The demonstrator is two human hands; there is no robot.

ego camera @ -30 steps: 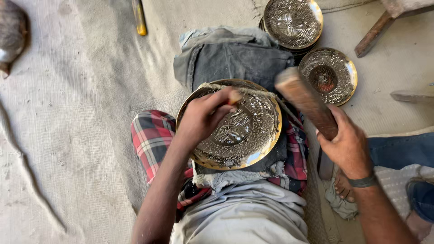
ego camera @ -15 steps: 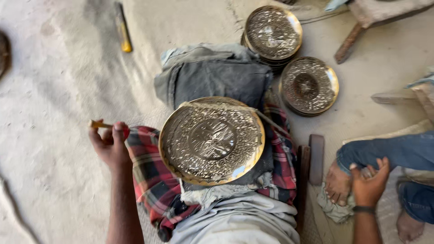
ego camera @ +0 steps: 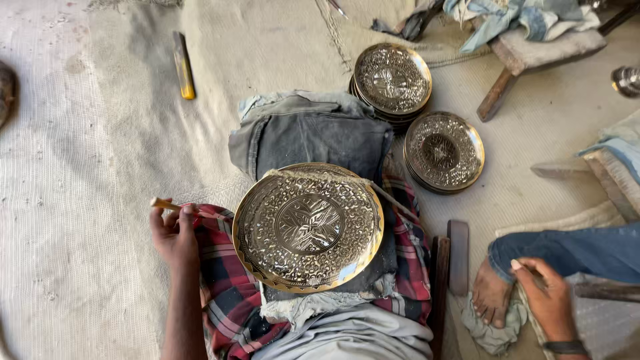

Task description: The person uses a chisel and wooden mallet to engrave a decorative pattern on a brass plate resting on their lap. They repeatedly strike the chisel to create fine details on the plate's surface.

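Head view: plate [ego camera: 308, 227] lies flat between hands; left hand [ego camera: 175, 233], nearer, grips punch [ego camera: 172, 206]; right hand [ego camera: 548, 300] clutches rag [ego camera: 493, 328].

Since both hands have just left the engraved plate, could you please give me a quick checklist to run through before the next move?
1. Engraved plate resting flat on the padded lap: ok.
2. Left hand gripping the small punch: ok.
3. Right hand holding a striking tool: not ok; it rests by the foot on a rag.
4. Punch tip on the plate: not ok; it is held off to the side.
5. Wooden block beside the lap, within reach: ok.
6. Plate clamped or fixed: cannot tell.
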